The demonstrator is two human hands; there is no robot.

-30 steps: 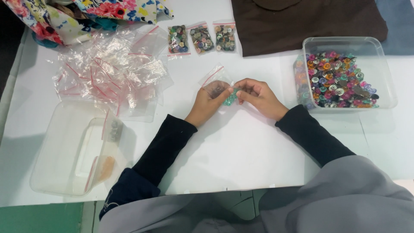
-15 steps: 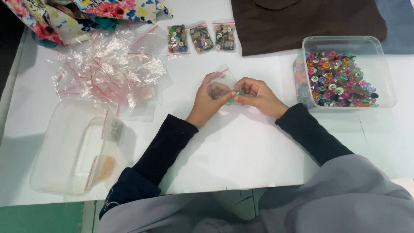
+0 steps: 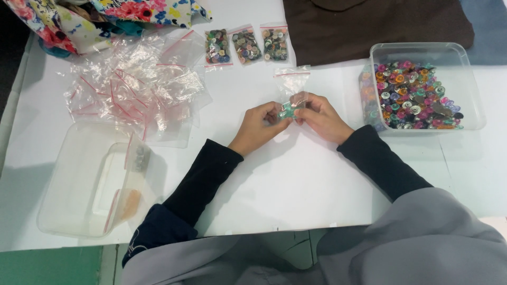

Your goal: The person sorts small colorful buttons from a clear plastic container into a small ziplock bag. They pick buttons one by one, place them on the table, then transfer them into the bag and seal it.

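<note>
Beyond the pile of empty bags (image 3: 134, 87) lie three filled button bags (image 3: 246, 46); two clear tubs (image 3: 428, 53); two hands (image 3: 259, 124).

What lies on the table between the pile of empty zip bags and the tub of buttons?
In the head view, both hands, left hand and right hand, hold a small zip bag between the empty bags and the tub.

three small clear zip bags of buttons (image 3: 246, 45) lie in a row at the table's far edge. a heap of empty clear red-striped bags (image 3: 134, 87) sits left. another small clear bag (image 3: 292, 87) stands upright, pinched between both hands.
</note>
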